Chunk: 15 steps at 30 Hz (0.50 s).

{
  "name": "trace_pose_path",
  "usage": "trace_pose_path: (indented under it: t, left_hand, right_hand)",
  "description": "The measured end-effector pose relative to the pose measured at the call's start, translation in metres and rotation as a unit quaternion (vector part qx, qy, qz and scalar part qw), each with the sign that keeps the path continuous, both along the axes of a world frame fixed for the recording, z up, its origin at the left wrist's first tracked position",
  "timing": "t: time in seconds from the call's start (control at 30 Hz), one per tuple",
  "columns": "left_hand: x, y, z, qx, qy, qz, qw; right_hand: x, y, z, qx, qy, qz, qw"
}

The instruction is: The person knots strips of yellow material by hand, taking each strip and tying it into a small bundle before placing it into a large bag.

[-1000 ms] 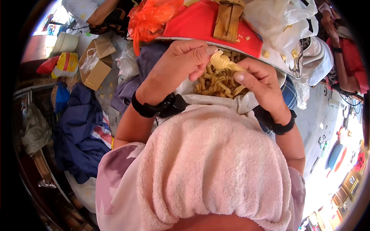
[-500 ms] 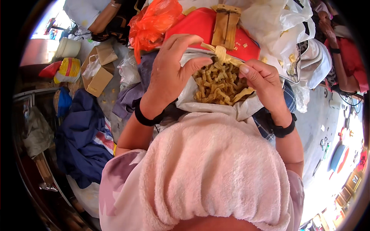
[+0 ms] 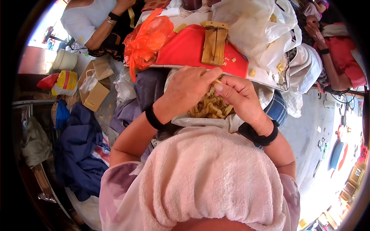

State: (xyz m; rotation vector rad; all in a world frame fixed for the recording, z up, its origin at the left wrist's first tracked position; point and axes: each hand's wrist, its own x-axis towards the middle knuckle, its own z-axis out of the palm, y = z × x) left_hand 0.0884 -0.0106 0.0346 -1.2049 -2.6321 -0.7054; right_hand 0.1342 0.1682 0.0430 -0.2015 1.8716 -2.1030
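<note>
Head view: left hand point(image 3: 189, 90), right hand point(image 3: 241, 96) pinching yellow strips point(image 3: 210, 107); orange bag point(image 3: 148, 36) beyond.

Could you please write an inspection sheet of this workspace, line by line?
Surface: red board with crumbs, bordered by white plastic bags.
Job's things: pale yellow strips heaped in a white bag under both hands.
Clutter: wooden slicer, orange plastic bag, cardboard boxes, blue cloth.
Hands: left hand and right hand meet fingertip to fingertip over the strips.
Cables: nothing seen.
Surroundings: other people's arms behind the board.
</note>
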Motion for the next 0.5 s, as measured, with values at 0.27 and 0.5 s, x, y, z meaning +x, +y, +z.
trace_pose_path:
  t: [0.27, 0.5]
  left_hand:
    - [-0.034, 0.0, -0.019, 0.1, 0.019, -0.033, 0.994]
    - [-0.06, -0.003, -0.022, 0.282, -0.515, -0.022, 0.809]
  right_hand:
    - [-0.02, -0.006, -0.004, 0.055, 0.065, -0.075, 0.994]
    - [-0.062, 0.015, -0.035, 0.181, 0.132, -0.169, 0.96]
